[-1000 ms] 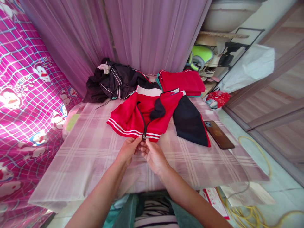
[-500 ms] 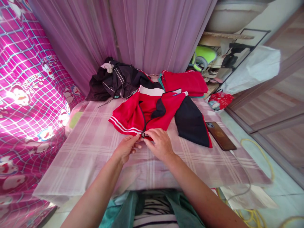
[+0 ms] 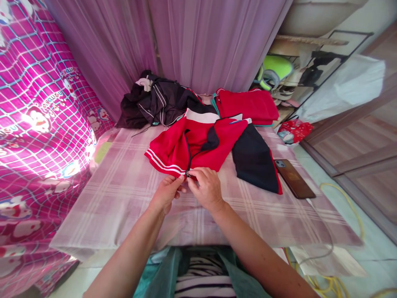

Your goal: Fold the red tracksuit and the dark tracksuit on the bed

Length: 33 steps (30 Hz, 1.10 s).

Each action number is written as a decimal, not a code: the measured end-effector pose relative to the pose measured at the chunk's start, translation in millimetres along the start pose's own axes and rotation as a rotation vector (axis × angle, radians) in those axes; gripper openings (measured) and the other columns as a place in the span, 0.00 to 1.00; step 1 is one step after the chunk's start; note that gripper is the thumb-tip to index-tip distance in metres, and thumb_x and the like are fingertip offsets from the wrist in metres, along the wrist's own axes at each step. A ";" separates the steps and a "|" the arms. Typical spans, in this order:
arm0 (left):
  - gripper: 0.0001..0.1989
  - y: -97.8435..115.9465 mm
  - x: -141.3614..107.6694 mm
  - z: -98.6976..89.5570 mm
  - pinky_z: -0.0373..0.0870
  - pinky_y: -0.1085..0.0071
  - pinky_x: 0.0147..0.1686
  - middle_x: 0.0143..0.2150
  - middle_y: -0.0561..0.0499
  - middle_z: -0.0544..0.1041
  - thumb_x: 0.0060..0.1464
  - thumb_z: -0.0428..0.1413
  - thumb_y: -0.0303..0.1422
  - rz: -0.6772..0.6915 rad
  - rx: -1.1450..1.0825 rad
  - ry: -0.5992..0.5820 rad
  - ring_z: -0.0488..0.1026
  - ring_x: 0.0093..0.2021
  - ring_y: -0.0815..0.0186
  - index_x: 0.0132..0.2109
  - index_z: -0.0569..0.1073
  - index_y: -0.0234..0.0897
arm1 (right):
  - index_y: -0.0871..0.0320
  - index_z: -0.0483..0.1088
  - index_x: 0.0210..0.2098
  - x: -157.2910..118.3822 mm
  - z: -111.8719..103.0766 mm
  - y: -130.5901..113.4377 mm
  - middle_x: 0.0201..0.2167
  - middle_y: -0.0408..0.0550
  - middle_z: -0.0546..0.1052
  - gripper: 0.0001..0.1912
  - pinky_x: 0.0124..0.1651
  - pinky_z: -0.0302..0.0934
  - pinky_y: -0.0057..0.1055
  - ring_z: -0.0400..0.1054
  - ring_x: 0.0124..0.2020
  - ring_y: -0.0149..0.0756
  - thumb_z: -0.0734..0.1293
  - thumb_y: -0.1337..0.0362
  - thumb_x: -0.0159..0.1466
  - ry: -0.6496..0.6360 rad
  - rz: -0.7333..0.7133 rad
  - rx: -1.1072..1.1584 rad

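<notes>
Left hand (image 3: pixel 167 192): pinching the hem of the red-and-navy zip jacket (image 3: pixel 201 140) beside the zipper slider (image 3: pixel 187 174);
Right hand (image 3: pixel 206 187): pinching at the zipper slider, fingers bent;
Jacket: lying on the plaid-covered table (image 3: pixel 130 194), navy sleeve (image 3: pixel 256 157) spreading toward the smartphone (image 3: pixel 295 179);
Behind: folded red garments (image 3: pixel 248 106) resting right of dark clothes (image 3: pixel 161 101)

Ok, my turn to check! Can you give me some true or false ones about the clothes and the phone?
1. The left hand and right hand are at the zipper of the red jacket. True.
2. The jacket is zipped right up. False: its front gapes open.
3. A white cable is plugged into the phone. True.
4. The phone is left of the jacket. False: it's on the right.
5. The jacket's cuff-like striped hem is green. False: it's red with white stripes.
</notes>
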<state>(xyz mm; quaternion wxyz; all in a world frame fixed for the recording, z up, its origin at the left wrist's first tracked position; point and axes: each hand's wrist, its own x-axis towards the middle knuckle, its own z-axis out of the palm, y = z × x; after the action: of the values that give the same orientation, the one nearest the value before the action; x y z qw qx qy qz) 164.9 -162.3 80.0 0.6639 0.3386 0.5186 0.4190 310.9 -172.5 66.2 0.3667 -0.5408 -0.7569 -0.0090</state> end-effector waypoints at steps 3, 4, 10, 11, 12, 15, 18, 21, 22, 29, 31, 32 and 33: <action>0.25 1.4 -0.8 -1.9 0.49 0.80 0.15 0.25 0.55 0.75 0.32 0.69 0.49 0.014 0.024 0.002 0.70 0.20 0.75 0.29 0.72 0.35 | 0.56 0.74 0.38 -0.4 2.1 0.6 0.36 0.47 0.80 0.04 0.41 0.56 0.34 0.71 0.40 0.38 0.66 0.65 0.66 0.007 0.001 0.040; 0.25 1.4 -0.9 -2.3 0.49 0.80 0.15 0.26 0.54 0.76 0.32 0.69 0.50 0.008 0.031 0.001 0.70 0.21 0.74 0.29 0.72 0.35 | 0.55 0.74 0.37 -0.6 2.1 1.1 0.35 0.46 0.80 0.04 0.40 0.57 0.34 0.72 0.39 0.37 0.67 0.65 0.66 0.002 0.004 0.049; 0.26 -2.7 1.0 -0.4 0.51 0.80 0.16 0.31 0.52 0.78 0.34 0.67 0.52 0.016 0.055 0.018 0.73 0.23 0.73 0.31 0.71 0.35 | 0.55 0.73 0.36 -1.5 -1.4 2.6 0.34 0.45 0.80 0.03 0.38 0.57 0.33 0.72 0.37 0.37 0.66 0.66 0.66 -0.023 0.014 0.022; 0.26 -3.3 1.5 0.5 0.51 0.79 0.16 0.32 0.51 0.79 0.35 0.67 0.53 0.021 0.055 0.023 0.73 0.23 0.73 0.31 0.71 0.35 | 0.55 0.73 0.36 -1.4 -2.0 2.4 0.34 0.45 0.80 0.03 0.38 0.57 0.33 0.72 0.37 0.37 0.66 0.66 0.66 -0.021 0.011 0.017; 0.26 -3.6 2.1 1.3 0.51 0.79 0.16 0.32 0.51 0.79 0.35 0.67 0.53 0.024 0.054 0.028 0.72 0.22 0.73 0.31 0.71 0.35 | 0.55 0.73 0.36 -1.1 -2.5 2.1 0.35 0.45 0.80 0.03 0.38 0.57 0.33 0.72 0.38 0.37 0.66 0.66 0.66 -0.017 0.010 0.014; 0.26 -3.5 3.1 2.9 0.50 0.79 0.16 0.29 0.52 0.78 0.34 0.68 0.52 0.034 0.050 0.037 0.72 0.22 0.73 0.30 0.71 0.35 | 0.55 0.73 0.36 0.2 -3.2 0.3 0.34 0.45 0.80 0.03 0.38 0.58 0.33 0.72 0.37 0.37 0.66 0.67 0.66 -0.001 0.016 -0.001; 0.25 -3.1 3.0 3.3 0.50 0.80 0.15 0.24 0.54 0.75 0.33 0.68 0.51 0.050 0.043 0.038 0.71 0.21 0.73 0.28 0.70 0.35 | 0.56 0.73 0.35 0.5 -2.0 -2.3 0.33 0.45 0.79 0.03 0.38 0.57 0.33 0.72 0.37 0.38 0.67 0.66 0.65 0.017 0.023 -0.023; 0.25 -3.9 1.9 3.2 0.49 0.80 0.15 0.21 0.56 0.72 0.31 0.69 0.50 0.054 0.027 0.035 0.70 0.21 0.73 0.28 0.71 0.36 | 0.56 0.73 0.34 -0.7 1.0 -4.6 0.32 0.46 0.79 0.03 0.38 0.57 0.33 0.72 0.36 0.38 0.67 0.66 0.65 0.020 0.046 -0.024; 0.25 -4.4 1.5 3.2 0.49 0.80 0.15 0.21 0.56 0.72 0.31 0.69 0.50 0.053 0.023 0.032 0.70 0.20 0.73 0.28 0.72 0.36 | 0.56 0.73 0.34 -1.2 2.2 -4.9 0.32 0.46 0.79 0.03 0.38 0.57 0.33 0.72 0.36 0.38 0.67 0.66 0.65 0.015 0.057 -0.020; 0.25 -7.4 1.9 2.6 0.50 0.80 0.15 0.32 0.49 0.80 0.33 0.68 0.51 0.003 0.002 0.057 0.72 0.22 0.73 0.29 0.73 0.35 | 0.55 0.73 0.35 3.3 0.9 3.1 0.34 0.45 0.80 0.02 0.40 0.60 0.31 0.73 0.38 0.36 0.67 0.67 0.65 -0.122 0.106 0.094; 0.25 -6.9 2.7 2.4 0.50 0.80 0.15 0.34 0.49 0.81 0.31 0.68 0.51 -0.008 0.001 0.071 0.73 0.23 0.73 0.29 0.72 0.35 | 0.55 0.73 0.36 7.5 -4.2 5.1 0.35 0.45 0.80 0.03 0.39 0.60 0.30 0.73 0.38 0.36 0.67 0.68 0.65 -0.193 0.111 0.108; 0.26 -6.5 2.7 2.5 0.50 0.81 0.15 0.35 0.49 0.81 0.31 0.68 0.51 -0.008 0.003 0.076 0.73 0.23 0.73 0.30 0.71 0.36 | 0.55 0.73 0.36 9.8 -7.3 5.4 0.35 0.45 0.80 0.03 0.38 0.60 0.30 0.73 0.38 0.36 0.66 0.68 0.66 -0.225 0.119 0.100; 0.26 -6.1 2.4 2.7 0.49 0.81 0.15 0.35 0.49 0.81 0.31 0.68 0.51 -0.004 0.005 0.080 0.74 0.23 0.73 0.30 0.71 0.36 | 0.55 0.73 0.37 11.9 -10.3 5.2 0.35 0.45 0.80 0.04 0.38 0.60 0.30 0.73 0.37 0.36 0.66 0.68 0.66 -0.252 0.131 0.087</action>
<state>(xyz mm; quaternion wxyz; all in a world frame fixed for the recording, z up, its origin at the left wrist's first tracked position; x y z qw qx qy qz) 169.0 -162.7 74.3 0.6427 0.3223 0.5465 0.4293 319.1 -164.9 78.4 0.2915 -0.5694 -0.7599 0.1159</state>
